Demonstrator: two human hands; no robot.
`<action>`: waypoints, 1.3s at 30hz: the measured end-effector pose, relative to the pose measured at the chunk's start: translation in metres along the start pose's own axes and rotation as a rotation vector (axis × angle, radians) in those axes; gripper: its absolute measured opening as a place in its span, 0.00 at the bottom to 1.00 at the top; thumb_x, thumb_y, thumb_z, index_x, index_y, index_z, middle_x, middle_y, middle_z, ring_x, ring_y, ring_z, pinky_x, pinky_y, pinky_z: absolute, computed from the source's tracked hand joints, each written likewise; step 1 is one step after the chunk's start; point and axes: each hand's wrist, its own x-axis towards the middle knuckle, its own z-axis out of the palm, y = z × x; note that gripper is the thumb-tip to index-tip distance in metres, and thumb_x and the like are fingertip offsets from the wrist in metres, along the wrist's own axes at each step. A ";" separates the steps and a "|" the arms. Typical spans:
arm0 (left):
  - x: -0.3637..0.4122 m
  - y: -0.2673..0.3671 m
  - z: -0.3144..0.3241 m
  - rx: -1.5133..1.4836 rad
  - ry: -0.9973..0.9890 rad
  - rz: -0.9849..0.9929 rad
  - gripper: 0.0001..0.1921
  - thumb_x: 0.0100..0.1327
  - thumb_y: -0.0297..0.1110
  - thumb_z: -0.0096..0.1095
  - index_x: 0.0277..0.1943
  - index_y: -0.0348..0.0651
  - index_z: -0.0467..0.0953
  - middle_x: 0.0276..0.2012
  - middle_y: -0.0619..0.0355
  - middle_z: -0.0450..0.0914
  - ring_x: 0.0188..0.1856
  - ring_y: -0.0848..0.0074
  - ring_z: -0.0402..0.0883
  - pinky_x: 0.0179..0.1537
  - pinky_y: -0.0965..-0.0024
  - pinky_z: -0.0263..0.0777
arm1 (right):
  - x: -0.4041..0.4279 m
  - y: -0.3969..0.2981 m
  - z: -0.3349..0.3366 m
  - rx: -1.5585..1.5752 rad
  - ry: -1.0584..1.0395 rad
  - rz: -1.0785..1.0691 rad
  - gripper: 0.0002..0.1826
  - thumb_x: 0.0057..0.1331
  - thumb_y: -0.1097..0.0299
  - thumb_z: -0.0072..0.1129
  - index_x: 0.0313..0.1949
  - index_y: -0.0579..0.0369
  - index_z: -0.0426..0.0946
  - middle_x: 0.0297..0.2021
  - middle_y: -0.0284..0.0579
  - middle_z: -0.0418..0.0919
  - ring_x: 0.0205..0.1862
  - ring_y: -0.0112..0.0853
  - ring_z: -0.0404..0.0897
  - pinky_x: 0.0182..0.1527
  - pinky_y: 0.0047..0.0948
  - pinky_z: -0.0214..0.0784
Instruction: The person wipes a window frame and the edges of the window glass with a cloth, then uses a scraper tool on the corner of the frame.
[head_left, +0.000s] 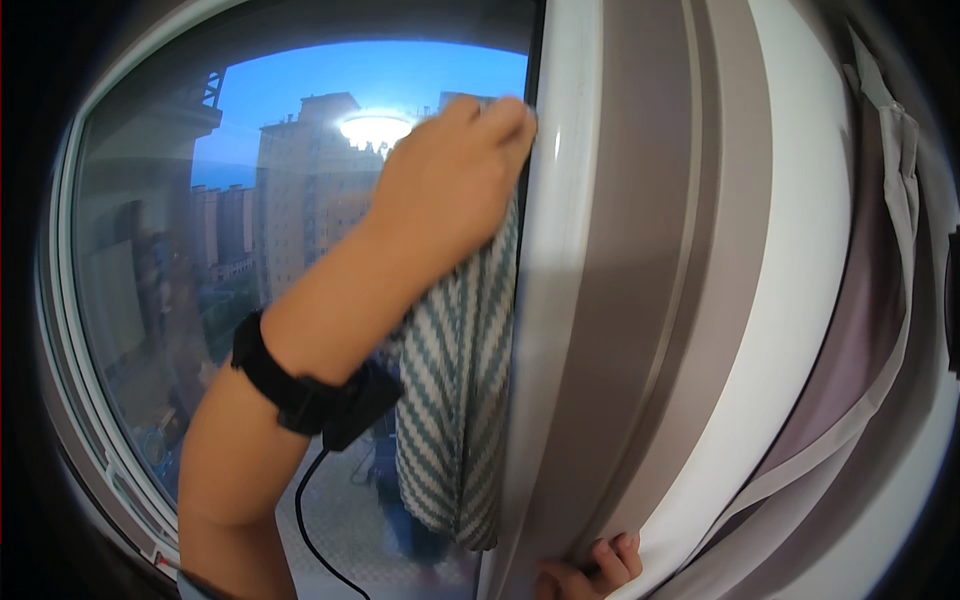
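My left hand (465, 169) is raised and bunched around a grey-green and white striped cloth (457, 420). Its fingers lie at the right edge of the window glass (300, 217), next to the white frame strip (559, 187). The cloth hangs in long folds below the hand, in front of the glass. Around my left forearm is a black strap (277, 375) with a dark box-shaped device (360, 409) on it. Low in the view, my right hand (592, 570) touches the brown window frame (630, 262) with bent fingers; its palm is mostly out of sight.
A black cable (301, 510) runs down from the strapped device. Right of the frame hangs a mauve curtain with a pale edge band (892, 360). A pale frame (64, 255) bounds the glass on the left. Apartment buildings (315, 165) and a lamp's reflection (375, 129) show in the pane.
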 end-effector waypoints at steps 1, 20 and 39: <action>-0.015 0.005 -0.007 -0.001 -0.013 -0.004 0.20 0.57 0.25 0.54 0.53 0.41 0.78 0.39 0.59 0.72 0.39 0.67 0.74 0.40 0.67 0.74 | 0.001 -0.003 0.001 0.007 -0.011 0.005 0.06 0.50 0.76 0.56 0.25 0.46 0.77 0.54 0.49 0.64 0.45 0.49 0.66 0.39 0.46 0.59; -0.196 0.086 -0.079 -0.211 -0.279 -0.126 0.23 0.53 0.27 0.54 0.54 0.28 0.76 0.39 0.57 0.68 0.33 0.72 0.67 0.30 0.73 0.61 | 0.033 -0.050 -0.005 -0.010 -0.227 0.016 0.14 0.50 0.82 0.52 0.30 0.44 0.77 0.63 0.52 0.52 0.68 0.60 0.46 0.68 0.53 0.43; -0.163 0.136 -0.079 -0.829 0.002 -0.993 0.23 0.57 0.14 0.55 0.58 0.32 0.74 0.43 0.49 0.70 0.38 0.63 0.76 0.38 0.69 0.71 | 0.027 -0.044 -0.003 -0.025 -0.160 0.077 0.15 0.54 0.85 0.49 0.29 0.47 0.80 0.65 0.52 0.52 0.72 0.54 0.44 0.71 0.49 0.38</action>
